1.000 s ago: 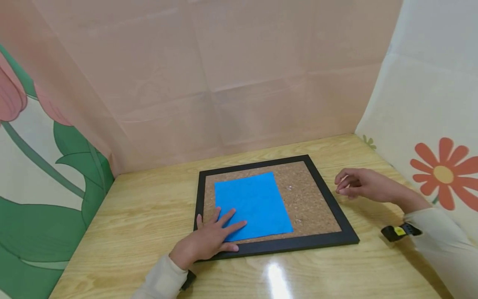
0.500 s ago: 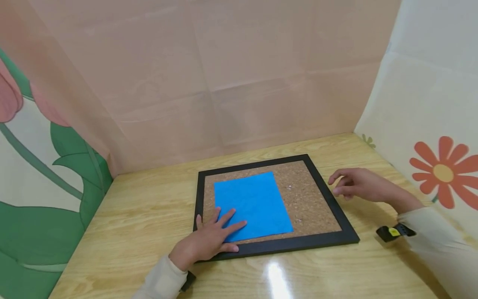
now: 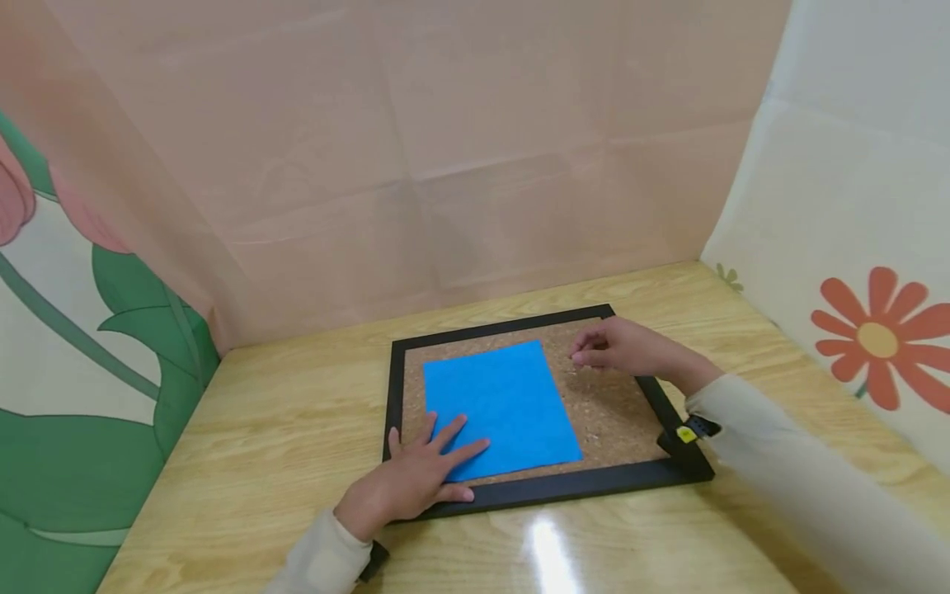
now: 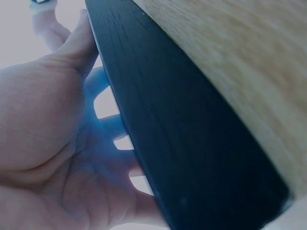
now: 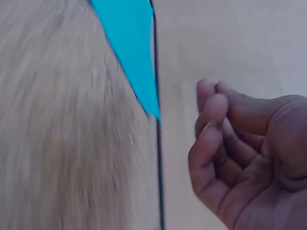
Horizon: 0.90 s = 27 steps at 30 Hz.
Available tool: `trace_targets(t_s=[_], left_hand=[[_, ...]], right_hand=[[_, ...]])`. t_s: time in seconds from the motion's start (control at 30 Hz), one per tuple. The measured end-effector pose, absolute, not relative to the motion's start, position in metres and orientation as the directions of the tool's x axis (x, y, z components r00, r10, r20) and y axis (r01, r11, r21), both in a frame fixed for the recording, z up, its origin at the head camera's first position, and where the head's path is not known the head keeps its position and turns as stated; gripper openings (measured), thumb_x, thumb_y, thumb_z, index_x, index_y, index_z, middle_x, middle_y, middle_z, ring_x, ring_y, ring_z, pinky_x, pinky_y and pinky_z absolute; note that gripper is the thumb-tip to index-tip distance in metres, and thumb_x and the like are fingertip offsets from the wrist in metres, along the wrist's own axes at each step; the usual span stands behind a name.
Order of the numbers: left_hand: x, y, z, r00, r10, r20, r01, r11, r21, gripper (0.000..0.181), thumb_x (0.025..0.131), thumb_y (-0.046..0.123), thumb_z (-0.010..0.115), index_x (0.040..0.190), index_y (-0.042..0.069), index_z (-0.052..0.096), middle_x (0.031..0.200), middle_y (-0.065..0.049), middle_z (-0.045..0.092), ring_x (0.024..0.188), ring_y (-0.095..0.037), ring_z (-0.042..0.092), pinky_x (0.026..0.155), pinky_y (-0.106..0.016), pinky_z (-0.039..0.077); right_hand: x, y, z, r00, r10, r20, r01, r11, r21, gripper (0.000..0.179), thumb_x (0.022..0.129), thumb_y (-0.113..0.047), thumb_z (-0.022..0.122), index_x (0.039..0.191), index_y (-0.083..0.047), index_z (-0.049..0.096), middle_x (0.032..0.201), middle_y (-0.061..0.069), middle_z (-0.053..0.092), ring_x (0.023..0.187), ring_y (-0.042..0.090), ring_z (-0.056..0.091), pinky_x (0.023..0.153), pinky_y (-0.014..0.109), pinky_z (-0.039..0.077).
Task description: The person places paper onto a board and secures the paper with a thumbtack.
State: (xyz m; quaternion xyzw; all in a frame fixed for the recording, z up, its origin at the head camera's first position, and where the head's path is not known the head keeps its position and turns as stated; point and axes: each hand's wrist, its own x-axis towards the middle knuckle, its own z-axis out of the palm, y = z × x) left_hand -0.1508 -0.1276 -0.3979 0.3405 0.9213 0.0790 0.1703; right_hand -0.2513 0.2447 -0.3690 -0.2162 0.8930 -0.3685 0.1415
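A blue sheet of paper (image 3: 497,404) lies on a cork board (image 3: 631,429) with a black frame (image 3: 579,487). My left hand (image 3: 416,478) rests on the lower left corner, fingers spread over the paper and thumb on the frame. In the left wrist view, the palm of my left hand (image 4: 57,139) stands beside the frame's edge (image 4: 168,110). My right hand (image 3: 616,346) is close over the board's upper right, thumb and fingertips together. In the right wrist view, my right hand (image 5: 240,148) pinches a tiny pin (image 5: 216,84), mostly hidden by the fingertips.
Small clear pins (image 3: 592,437) lie on the bare cork right of the paper. The board rests on a wooden table (image 3: 297,412). A pinkish sheet (image 3: 445,165) hangs behind; a flower-printed sheet (image 3: 876,206) stands at the right.
My right hand has moved left from beside the board to over its upper right, and its thumb and fingertips have come together. The left hand and paper have stayed put.
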Motion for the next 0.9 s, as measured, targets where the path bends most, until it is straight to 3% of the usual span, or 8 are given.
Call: trace_targets(t_s=[0.2,0.43,0.6,0.9], left_hand=[[-0.151,-0.127,-0.397,-0.715,0.65,-0.257,0.592,0.759,0.27,0.064,0.099,0.056,0.046,0.157,0.039,0.027,0.169,-0.007,0.014,0.151,-0.051,0.011,0.1,-0.086,0.016],[-0.151,-0.128,-0.398,-0.712,0.649,-0.269,0.592,0.76,0.266,0.064,0.098,0.058,0.045,0.157,0.04,0.026,0.169,-0.006,0.013,0.152,-0.051,0.01,0.1,-0.086,0.016],[-0.151,-0.127,-0.398,-0.724,0.633,-0.275,0.579,0.774,0.256,0.064,0.098,0.059,0.045,0.157,0.042,0.026,0.169,-0.005,0.015,0.152,-0.05,0.01,0.1,-0.086,0.015],[-0.151,-0.126,-0.398,-0.723,0.634,-0.275,0.578,0.773,0.263,0.064,0.098,0.058,0.045,0.157,0.041,0.026,0.169,-0.005,0.014,0.152,-0.05,0.01,0.1,-0.086,0.015]], right_hand=[[-0.274,0.207,-0.385,-0.863,-0.473,-0.179,-0.238,0.692,-0.681,0.018,0.101,-0.024,0.06,0.105,-0.011,0.072,0.093,0.006,0.064,0.084,0.019,0.053,0.074,0.032,0.045],[-0.29,0.186,-0.4,-0.905,-0.32,-0.281,-0.094,0.794,-0.601,0.02,0.101,-0.03,0.06,0.102,-0.016,0.073,0.083,0.0,0.055,0.08,0.019,0.051,0.07,0.031,0.038],[-0.294,0.178,-0.401,-0.908,-0.245,-0.338,0.031,0.768,-0.639,0.023,0.101,-0.031,0.059,0.105,-0.013,0.072,0.089,0.002,0.057,0.086,0.022,0.052,0.074,0.034,0.038],[-0.294,0.177,-0.404,-0.921,-0.177,-0.347,0.104,0.748,-0.656,0.02,0.1,-0.025,0.062,0.108,-0.009,0.072,0.11,0.009,0.065,0.095,0.024,0.054,0.079,0.034,0.043]])
